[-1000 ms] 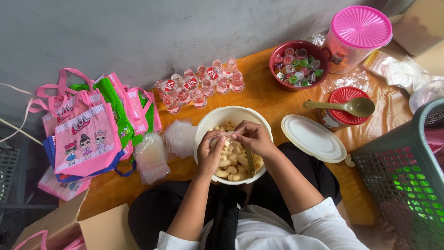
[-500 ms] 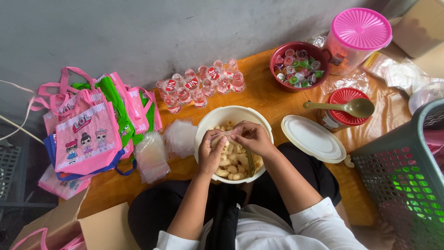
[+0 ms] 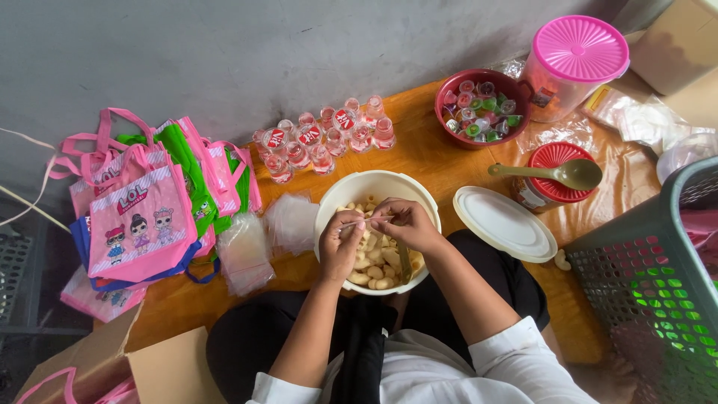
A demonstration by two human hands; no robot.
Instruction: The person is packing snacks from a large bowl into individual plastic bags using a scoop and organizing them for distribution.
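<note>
My left hand (image 3: 340,247) and right hand (image 3: 404,224) meet over the white bowl (image 3: 336,206) in front of my lap, fingers curled in and pinched together on a small clear bag (image 3: 366,219) stretched between them; both are nearly closed, gripping its edge. The bowl holds pale curved crackers (image 3: 374,273), and a spoon handle (image 3: 404,262) sticks out of them just under my right wrist. Left of the bowl lie stacks of empty clear bags (image 3: 243,251) on the orange table (image 3: 426,150), and beyond those a heap of pink and green tote bags (image 3: 142,217). Behind the bowl stand small water cups (image 3: 321,138) in rows. To the right lies a white lid (image 3: 505,224), near a red-lidded jar (image 3: 550,179) with a green spoon (image 3: 561,173) resting on top. Further back sit a red bowl (image 3: 516,123) of jelly cups and a pink-lidded jug (image 3: 572,63). A grey basket (image 3: 658,277) stands at my right.
</note>
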